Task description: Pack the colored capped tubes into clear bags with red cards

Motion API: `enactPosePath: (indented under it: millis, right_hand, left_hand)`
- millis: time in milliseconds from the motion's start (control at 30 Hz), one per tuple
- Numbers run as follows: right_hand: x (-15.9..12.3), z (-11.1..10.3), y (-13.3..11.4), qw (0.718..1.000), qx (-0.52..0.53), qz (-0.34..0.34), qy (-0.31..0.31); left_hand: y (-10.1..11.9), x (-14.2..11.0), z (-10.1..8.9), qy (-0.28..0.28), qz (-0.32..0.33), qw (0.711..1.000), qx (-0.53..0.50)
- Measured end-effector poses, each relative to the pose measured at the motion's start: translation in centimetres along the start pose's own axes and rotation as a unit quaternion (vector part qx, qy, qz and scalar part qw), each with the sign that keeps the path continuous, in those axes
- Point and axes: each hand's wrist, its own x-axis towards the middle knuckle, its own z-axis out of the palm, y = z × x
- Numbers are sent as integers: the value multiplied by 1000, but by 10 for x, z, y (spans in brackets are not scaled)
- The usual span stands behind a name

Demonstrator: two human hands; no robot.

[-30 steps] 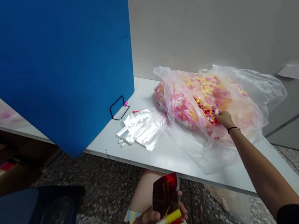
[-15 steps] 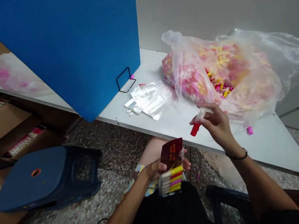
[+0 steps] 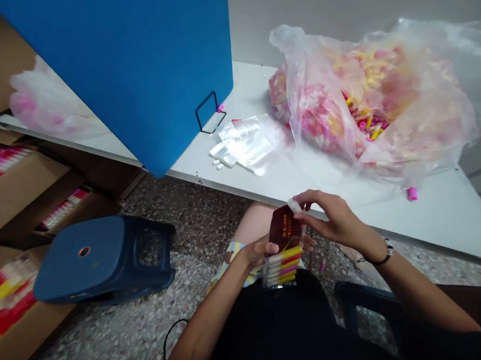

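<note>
Head-camera view of two hands at work above the lap. The left hand (image 3: 256,253) was closed around a packet with a dark red card top (image 3: 284,229), held at lower centre of the frame. Below the card, the packet showed a row of striped tubes (image 3: 282,265) in yellow, red and pink. The right hand (image 3: 337,219) was curled just above the packet, its thumb and fingertips pinched on a small translucent piece (image 3: 293,205) at the packet's upper edge; the piece was too small to identify. A dark bracelet (image 3: 384,255) circled the right wrist.

Beyond the hands, a white shelf (image 3: 418,224) crossed the right of the frame. On it lay a large clear plastic bag (image 3: 437,116) filled with small pink and yellow pieces, and a single pink cap (image 3: 412,193) rested just below the bag. Left of the bag lay a flat stack of clear sleeves (image 3: 253,144), with small white pieces (image 3: 221,157) at its end. A blue panel (image 3: 119,59) stood at upper centre in a black wire stand (image 3: 211,112). At left, a dark blue plastic stool (image 3: 101,261) lay on a speckled terrazzo floor (image 3: 201,223), beside cardboard boxes (image 3: 4,201) holding coloured packets.
</note>
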Motion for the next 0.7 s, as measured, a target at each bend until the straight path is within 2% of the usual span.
enactPosePath:
  millis: [100,233,333,500,600,700]
  right_hand:
    - [4,-6,-7,998,-23,-22,-60]
    - [6,-7,-16,995,-44,-8,-94]
    - [4,-7,-20,993,-44,1,-105]
    - [3,-4,-26,989,-87,26,-120]
    - [4,-2,-26,982,-130,41,-129]
    - [6,-1,-25,984,-120,41,-127]
  left_hand:
    - [5,2,9,1,-7,1000,18]
    - [10,2,17,24,-31,998,48]
    - [10,2,17,46,-30,997,61]
    - [8,2,14,17,-32,997,73]
    - [6,2,15,30,-40,994,97]
    - [5,1,15,26,-41,994,95]
